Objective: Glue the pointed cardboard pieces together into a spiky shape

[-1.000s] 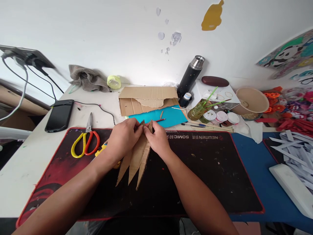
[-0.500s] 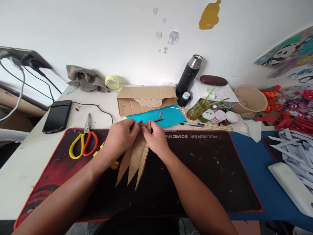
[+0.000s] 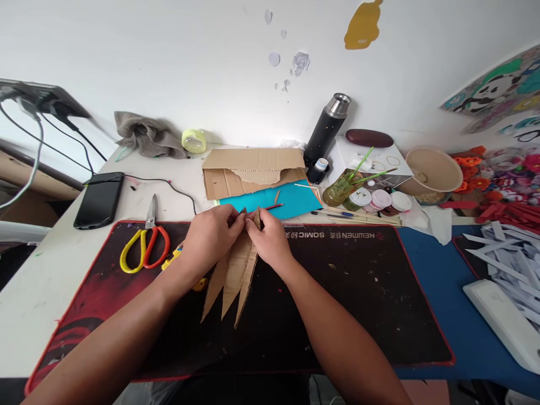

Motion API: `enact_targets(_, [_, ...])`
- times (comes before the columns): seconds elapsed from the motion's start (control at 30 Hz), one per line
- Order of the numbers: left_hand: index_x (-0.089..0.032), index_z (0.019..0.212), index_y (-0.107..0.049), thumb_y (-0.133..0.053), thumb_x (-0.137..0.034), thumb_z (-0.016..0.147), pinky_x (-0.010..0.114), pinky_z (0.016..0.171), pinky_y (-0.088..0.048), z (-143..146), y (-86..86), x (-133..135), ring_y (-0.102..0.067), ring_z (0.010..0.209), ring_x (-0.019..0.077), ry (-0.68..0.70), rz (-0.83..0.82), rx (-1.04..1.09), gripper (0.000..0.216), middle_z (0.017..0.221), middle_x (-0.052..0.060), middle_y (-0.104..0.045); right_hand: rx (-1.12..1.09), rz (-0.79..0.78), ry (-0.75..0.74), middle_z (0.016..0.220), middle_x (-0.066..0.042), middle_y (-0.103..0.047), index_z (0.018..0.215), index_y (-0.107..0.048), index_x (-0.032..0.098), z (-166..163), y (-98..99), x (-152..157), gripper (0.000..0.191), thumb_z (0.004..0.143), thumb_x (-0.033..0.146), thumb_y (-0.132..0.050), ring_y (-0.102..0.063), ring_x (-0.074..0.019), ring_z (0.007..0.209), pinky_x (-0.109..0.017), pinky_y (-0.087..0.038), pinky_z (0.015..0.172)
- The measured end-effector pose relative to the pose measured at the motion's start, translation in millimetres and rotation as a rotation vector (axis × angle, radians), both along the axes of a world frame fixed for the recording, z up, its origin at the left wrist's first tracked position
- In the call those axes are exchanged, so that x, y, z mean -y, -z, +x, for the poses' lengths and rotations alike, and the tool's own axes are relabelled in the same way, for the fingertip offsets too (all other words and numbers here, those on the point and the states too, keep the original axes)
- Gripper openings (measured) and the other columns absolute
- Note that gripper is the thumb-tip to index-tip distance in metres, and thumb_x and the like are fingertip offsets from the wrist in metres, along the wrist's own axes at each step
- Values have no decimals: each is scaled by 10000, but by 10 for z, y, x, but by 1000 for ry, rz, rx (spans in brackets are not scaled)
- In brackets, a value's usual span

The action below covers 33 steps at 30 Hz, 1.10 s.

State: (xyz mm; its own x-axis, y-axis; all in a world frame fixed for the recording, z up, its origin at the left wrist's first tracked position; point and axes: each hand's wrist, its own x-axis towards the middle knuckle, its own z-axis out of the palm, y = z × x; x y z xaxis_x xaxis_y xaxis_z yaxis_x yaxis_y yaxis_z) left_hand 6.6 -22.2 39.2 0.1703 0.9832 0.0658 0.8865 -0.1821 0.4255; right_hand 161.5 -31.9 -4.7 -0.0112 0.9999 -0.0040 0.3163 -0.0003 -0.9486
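Observation:
Between my two hands is a piece of brown cardboard [image 3: 234, 281], cut into long pointed strips whose tips aim toward me over the dark desk mat [image 3: 337, 315]. My left hand [image 3: 215, 233] pinches its far end from the left, fingers closed. From the right, my right hand [image 3: 268, 239] grips the same end with the thumb pressed on it; a small cardboard point stands up beside that thumb. Part of the far end is hidden by my fingers. Scissors [image 3: 145, 247] with yellow and red handles lie left of my left hand. A small yellow object [image 3: 199, 284] is partly covered by my left wrist.
Beyond my hands lie a folded cardboard sheet [image 3: 253, 160] and blue paper [image 3: 253, 201]. A black thermos [image 3: 324, 132], a jar [image 3: 335, 192] with green-handled brushes and several paint pots stand back right. A phone [image 3: 99, 199] lies left; white paper strips [image 3: 510, 264] are heaped right.
My left hand has shifted very slightly to the right at the cardboard's far end. Both hands keep their grip, and the cardboard has hardly moved.

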Motion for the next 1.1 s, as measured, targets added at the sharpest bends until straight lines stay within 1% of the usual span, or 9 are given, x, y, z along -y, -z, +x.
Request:
enact_targets(0.1, [-202,818,-691,-521,-414,987,335,653,-364,-1,-9,12,-640,703,228,22,18,-11,319,784,66,-737,-6,-5,1,780,14,-646,803,-547,243,8,-1,-4,168,931,335,-606,-582,-190,731,-312,-376,685])
enact_targets(0.23, [-213,720,-621,-495,-409,991,335,621,-328,-2,-39,20,-546,613,194,20,17,14,357,683,40,-659,-20,-21,-8,774,21,-635,807,-550,244,18,-1,0,162,933,329,-608,-579,-186,723,-310,-381,682])
enact_targets(0.37, [-218,710,-604,-509,-424,976,325,616,-339,-26,-78,16,-504,590,175,9,-40,123,350,650,14,-620,-58,-31,-8,760,26,-625,795,-555,242,30,-14,-3,167,927,328,-612,-574,-181,713,-309,-399,688])
enact_targets(0.53, [-221,697,-622,-506,-467,969,324,606,-354,-63,-91,5,-484,585,170,-4,-103,235,384,620,-5,-587,-70,-49,-17,754,27,-628,817,-584,237,46,-45,-14,154,915,349,-621,-568,-181,709,-310,-410,689])
enact_targets(0.67, [-217,726,-654,-500,-470,963,321,608,-368,-84,-90,-4,-503,605,177,-8,-113,257,380,632,2,-615,-72,-60,-17,743,28,-625,830,-600,233,57,-61,-12,141,905,350,-621,-558,-180,701,-305,-407,677])
enact_targets(0.87, [-208,833,-755,-516,-489,965,302,633,-433,-106,-147,16,-609,682,193,-12,-157,348,392,738,21,-740,-114,-95,-16,728,30,-606,839,-618,232,70,-62,-17,160,904,378,-622,-545,-182,688,-307,-408,660])
enact_targets(0.97, [-222,882,-784,-613,-550,919,298,637,-474,-111,-154,37,-651,696,203,-10,-194,423,371,790,22,-783,-129,-95,-23,737,29,-606,829,-605,233,66,-64,-15,179,901,396,-625,-546,-182,704,-304,-415,665])
enact_targets(1.03, [-224,865,-779,-692,-561,871,297,632,-486,-113,-143,46,-643,667,195,-30,-200,446,348,771,18,-776,-137,-89,-38,764,23,-623,837,-603,232,58,-68,-8,175,894,395,-625,-554,-183,722,-303,-424,676])
enact_targets(1.1, [-222,823,-762,-711,-536,860,293,616,-473,-117,-131,49,-611,629,180,-53,-184,438,320,720,6,-744,-144,-86,-54,764,23,-621,840,-600,232,49,-70,2,172,892,394,-624,-548,-180,720,-301,-421,674])
